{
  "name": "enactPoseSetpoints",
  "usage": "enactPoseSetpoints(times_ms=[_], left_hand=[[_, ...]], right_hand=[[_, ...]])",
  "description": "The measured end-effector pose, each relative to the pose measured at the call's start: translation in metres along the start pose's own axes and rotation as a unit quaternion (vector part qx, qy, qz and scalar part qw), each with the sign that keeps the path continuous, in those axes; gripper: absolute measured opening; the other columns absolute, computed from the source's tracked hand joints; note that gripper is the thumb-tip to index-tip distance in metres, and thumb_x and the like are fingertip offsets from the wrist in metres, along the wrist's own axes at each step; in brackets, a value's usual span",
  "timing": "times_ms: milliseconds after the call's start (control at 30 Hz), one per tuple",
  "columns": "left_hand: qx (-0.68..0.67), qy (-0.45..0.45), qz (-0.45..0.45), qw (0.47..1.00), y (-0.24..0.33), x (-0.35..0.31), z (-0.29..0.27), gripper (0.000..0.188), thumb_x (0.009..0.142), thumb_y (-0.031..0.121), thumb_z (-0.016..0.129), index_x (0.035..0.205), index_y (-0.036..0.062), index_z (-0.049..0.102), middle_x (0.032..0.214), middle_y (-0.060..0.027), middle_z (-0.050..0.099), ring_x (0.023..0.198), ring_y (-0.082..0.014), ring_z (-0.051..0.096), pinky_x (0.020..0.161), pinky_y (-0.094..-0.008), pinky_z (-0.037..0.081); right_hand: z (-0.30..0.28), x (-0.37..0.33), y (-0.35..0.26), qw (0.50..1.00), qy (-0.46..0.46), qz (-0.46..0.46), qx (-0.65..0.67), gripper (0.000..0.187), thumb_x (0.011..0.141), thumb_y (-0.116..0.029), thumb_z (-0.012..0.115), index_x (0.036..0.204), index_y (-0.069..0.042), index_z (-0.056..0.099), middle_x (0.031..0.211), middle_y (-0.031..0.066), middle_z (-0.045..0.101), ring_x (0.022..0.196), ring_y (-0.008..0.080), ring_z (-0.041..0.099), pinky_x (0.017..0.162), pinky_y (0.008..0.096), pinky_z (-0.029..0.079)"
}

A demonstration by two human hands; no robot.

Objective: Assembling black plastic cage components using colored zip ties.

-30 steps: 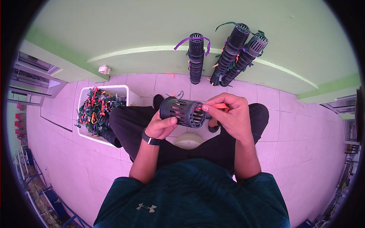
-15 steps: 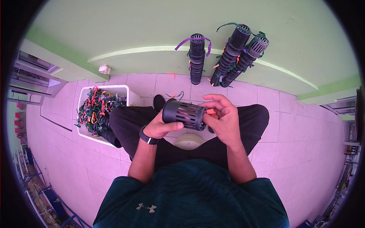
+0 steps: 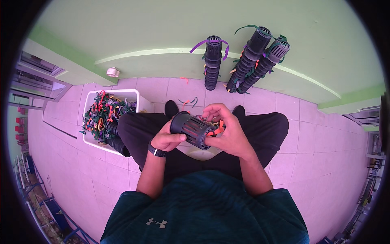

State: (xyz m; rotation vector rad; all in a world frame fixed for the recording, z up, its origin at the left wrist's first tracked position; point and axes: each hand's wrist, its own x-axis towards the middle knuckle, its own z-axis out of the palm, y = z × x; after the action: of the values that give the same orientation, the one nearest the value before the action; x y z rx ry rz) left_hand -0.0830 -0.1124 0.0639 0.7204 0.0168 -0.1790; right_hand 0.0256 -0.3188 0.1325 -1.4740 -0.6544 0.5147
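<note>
A black slotted net pot [image 3: 189, 128] lies tilted between my hands above my lap, its wide rim to the left. My left hand [image 3: 167, 138] is closed around the rim end, thumb along the near side. An orange fabric strip [image 3: 218, 129] sticks out of the slots at the narrow end. My right hand [image 3: 227, 132] curls around that end, thumb at the base and fingers bent over the far side. The strip lies against its palm; the exact hold of the fingertips is partly hidden.
At left stands a white bin [image 3: 140, 106] of coloured fabric strips [image 3: 106, 116] and black pots [image 3: 118, 145]. Stacks of black net pots [image 3: 213, 61] [image 3: 248, 61] [image 3: 270, 61] with strips lean along the green wall. Loose strips [image 3: 187, 103] lie on the tiles. Below my hands is a pale round object [image 3: 195, 153].
The net pot has tilted, its narrow end now lower and nearer me. My right hand has shifted left and down around that end, and more of the orange strip shows.
</note>
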Motion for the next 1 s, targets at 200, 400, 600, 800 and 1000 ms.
enactPoseSetpoints(times_ms=[200, 400, 600, 800, 1000], left_hand=[[-0.040, 0.003, 0.022, 0.999, 0.003, -0.006, -0.009, 0.063, 0.082, 0.000, 0.071, 0.139, -0.0051, 0.043, 0.132, -0.0179, 0.058, 0.122, -0.0274, 0.057, 0.108, -0.0436, 0.041], [-0.002, -0.001, -0.011, 1.000, 0.005, -0.004, -0.003, 0.053, 0.086, 0.001, 0.070, 0.134, -0.0033, 0.048, 0.128, -0.0165, 0.060, 0.120, -0.0261, 0.059, 0.106, -0.0429, 0.043], [0.025, 0.133, -0.009, 0.991, -0.002, 0.011, -0.002, 0.028, 0.091, 0.007, 0.067, 0.117, 0.0004, 0.057, 0.112, -0.0123, 0.068, 0.100, -0.0214, 0.068, 0.088, -0.0354, 0.054], [-0.018, 0.167, 0.008, 0.986, -0.008, 0.018, 0.005, 0.037, 0.097, 0.020, 0.060, 0.127, -0.0011, 0.055, 0.117, -0.0143, 0.066, 0.099, -0.0244, 0.068, 0.083, -0.0410, 0.056], [-0.058, 0.130, -0.001, 0.990, -0.009, 0.021, 0.002, 0.046, 0.097, 0.021, 0.059, 0.137, 0.0013, 0.048, 0.124, -0.0141, 0.064, 0.105, -0.0255, 0.068, 0.082, -0.0408, 0.058]], right_hand=[[-0.018, -0.005, -0.005, 0.952, -0.012, -0.202, -0.231, 0.022, 0.071, -0.012, 0.082, 0.090, -0.006, 0.072, 0.126, 0.0098, 0.060, 0.112, 0.0281, 0.057, 0.089, 0.0387, 0.048], [-0.016, -0.009, -0.007, 0.908, -0.095, -0.205, -0.353, 0.015, 0.077, -0.009, 0.076, 0.091, -0.007, 0.073, 0.130, 0.0068, 0.061, 0.119, 0.0322, 0.053, 0.095, 0.0422, 0.045], [-0.019, -0.004, -0.003, 0.981, -0.045, -0.170, -0.085, 0.012, 0.086, -0.006, 0.070, 0.097, -0.002, 0.070, 0.114, 0.0086, 0.065, 0.109, 0.0267, 0.056, 0.091, 0.0370, 0.047], [-0.007, -0.003, -0.002, 0.965, -0.045, -0.044, 0.255, 0.013, 0.098, -0.007, 0.059, 0.107, 0.002, 0.063, 0.096, 0.0098, 0.067, 0.091, 0.0164, 0.061, 0.082, 0.0304, 0.047], [-0.032, 0.005, 0.016, 0.922, 0.081, -0.015, 0.378, 0.017, 0.101, -0.010, 0.057, 0.112, 0.001, 0.063, 0.087, 0.0060, 0.064, 0.078, 0.0093, 0.056, 0.070, 0.0251, 0.045]])
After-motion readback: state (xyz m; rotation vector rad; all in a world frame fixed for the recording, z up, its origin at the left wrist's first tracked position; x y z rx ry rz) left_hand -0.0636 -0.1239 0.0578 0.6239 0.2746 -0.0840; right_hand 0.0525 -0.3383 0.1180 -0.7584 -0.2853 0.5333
